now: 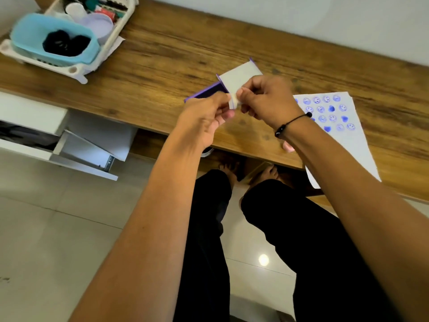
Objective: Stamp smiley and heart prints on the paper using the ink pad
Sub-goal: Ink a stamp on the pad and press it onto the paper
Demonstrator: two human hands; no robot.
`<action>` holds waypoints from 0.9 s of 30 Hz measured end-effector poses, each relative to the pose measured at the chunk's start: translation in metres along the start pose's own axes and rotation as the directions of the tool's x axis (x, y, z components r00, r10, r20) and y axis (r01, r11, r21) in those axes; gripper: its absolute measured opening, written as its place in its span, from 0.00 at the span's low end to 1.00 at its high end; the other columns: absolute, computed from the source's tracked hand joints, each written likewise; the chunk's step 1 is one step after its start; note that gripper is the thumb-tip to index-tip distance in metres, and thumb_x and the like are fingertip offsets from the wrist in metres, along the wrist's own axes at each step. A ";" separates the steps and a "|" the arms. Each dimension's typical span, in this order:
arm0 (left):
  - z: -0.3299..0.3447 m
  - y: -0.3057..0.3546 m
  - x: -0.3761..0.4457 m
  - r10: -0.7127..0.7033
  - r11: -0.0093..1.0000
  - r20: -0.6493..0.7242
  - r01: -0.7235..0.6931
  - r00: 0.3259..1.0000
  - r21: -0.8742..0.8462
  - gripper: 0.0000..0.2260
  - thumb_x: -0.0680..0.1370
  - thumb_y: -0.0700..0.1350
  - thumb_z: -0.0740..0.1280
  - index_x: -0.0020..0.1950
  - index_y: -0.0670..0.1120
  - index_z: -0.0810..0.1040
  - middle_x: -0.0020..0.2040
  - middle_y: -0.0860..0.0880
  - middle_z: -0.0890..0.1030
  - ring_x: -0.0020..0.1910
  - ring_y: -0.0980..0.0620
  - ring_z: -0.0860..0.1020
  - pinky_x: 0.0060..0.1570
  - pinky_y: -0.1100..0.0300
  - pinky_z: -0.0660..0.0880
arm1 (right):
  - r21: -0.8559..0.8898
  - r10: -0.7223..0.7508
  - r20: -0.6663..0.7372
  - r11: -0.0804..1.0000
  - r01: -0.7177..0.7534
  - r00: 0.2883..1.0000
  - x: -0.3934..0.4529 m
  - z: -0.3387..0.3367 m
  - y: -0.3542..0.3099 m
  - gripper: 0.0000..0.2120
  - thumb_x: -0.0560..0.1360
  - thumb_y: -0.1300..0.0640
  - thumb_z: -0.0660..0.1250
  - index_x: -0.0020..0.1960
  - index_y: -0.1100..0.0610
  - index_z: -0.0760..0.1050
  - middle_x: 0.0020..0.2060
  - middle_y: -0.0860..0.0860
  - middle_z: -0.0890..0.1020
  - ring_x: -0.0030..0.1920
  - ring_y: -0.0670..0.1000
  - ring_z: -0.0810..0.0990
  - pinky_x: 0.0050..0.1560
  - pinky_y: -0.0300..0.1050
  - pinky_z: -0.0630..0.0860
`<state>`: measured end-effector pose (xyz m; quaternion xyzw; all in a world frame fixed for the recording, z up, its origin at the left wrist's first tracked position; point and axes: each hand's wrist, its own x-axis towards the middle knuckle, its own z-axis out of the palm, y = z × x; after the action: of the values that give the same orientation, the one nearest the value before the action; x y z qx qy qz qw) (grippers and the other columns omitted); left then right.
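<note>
A small white stamp (234, 101) is pinched between my left hand (206, 117) and my right hand (264, 98), held above the wooden desk. Just behind the hands lies the ink pad (210, 91), purple-edged with a dark pad, its white lid (240, 74) standing open. To the right lies the white paper (348, 140) with several blue smiley and heart prints in rows near its top. A small pink object (288, 147), perhaps another stamp, rests near the desk's front edge, half hidden by my right forearm.
A white organiser tray (76, 70) at the far left of the desk holds a light blue tub (27, 43) with dark items and other containers. White drawers (69, 145) stand open below the desk on the left. My legs are under the desk.
</note>
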<state>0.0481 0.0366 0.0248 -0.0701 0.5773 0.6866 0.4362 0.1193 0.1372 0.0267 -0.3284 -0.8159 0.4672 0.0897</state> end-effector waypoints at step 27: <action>-0.034 0.026 0.023 -0.057 0.930 -0.241 -0.036 0.969 -0.365 0.09 0.75 0.38 0.63 0.35 0.40 0.71 0.35 0.44 0.72 0.34 0.52 0.73 0.29 0.68 0.76 | -0.755 -0.364 0.431 0.355 0.551 0.825 0.061 0.061 -0.004 0.15 0.71 0.51 0.65 0.55 0.54 0.69 0.45 0.61 0.80 0.47 0.64 0.78 0.34 0.47 0.65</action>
<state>0.0026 0.0205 0.0195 -0.2386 0.4886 0.7657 0.3435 0.0426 0.1309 -0.0129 -0.0402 -0.9985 -0.0154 -0.0352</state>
